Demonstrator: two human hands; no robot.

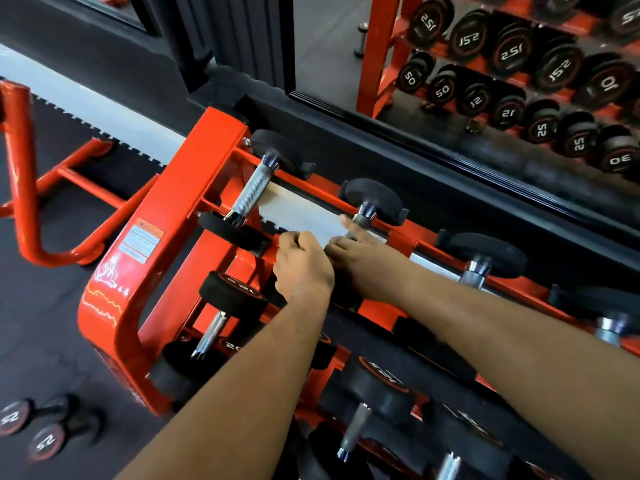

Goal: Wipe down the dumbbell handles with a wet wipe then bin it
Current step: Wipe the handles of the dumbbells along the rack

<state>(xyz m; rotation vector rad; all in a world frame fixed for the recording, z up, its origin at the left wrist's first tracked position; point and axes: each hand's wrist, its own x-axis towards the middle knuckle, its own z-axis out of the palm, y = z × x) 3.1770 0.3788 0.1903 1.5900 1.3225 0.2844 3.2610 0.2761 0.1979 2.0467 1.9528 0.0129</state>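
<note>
Orange rack (180, 216) with black dumbbells (249, 192).

An orange rack frame (180, 216) is standing on dark rubber flooring (41, 306), its side plate carrying a white and orange warning label (141, 243) and showing scratched paint lower down. To the left, a bent orange tube frame (24, 174) is resting on the floor beside a pale strip of flooring (69, 88). A wall mirror (485, 64) is running along behind the rack, reflecting rows of numbered black weights on an orange stand. Below the mirror, a black ledge (450, 181) is stretching across. Two small black weights with red rings (45, 431) are lying on the floor at lower left.
</note>
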